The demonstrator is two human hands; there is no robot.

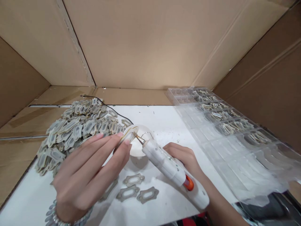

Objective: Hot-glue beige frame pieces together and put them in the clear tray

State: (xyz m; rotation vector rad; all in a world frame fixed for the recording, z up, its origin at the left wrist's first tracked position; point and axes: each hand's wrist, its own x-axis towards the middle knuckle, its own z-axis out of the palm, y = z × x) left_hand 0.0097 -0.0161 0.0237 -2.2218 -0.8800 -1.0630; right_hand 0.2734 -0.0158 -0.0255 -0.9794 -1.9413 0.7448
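Between the thumb and fingers of my left hand (pixel 91 169) is a small flat frame-shaped piece (pixel 130 131), pale with a yellowish edge. My right hand (pixel 182 155) is wrapped round a white glue gun (pixel 164 163) with an orange part near its rear. The gun's metal nozzle meets or nearly meets the held piece; I cannot tell which. Beneath both stands a round white dish (pixel 139 152) with a bent wire stand at its right side. Just in front of it, several grey frame-shaped pieces (pixel 134 180) lie flat on the white surface.
A large heap of similar pieces (pixel 72 128) covers the left side. At the right, a clear compartment tray (pixel 195 121) holds rows of pieces (pixel 235 126). A dark cord (pixel 115 111) runs behind the dish. Cardboard walls (pixel 145 44) enclose the back and sides.
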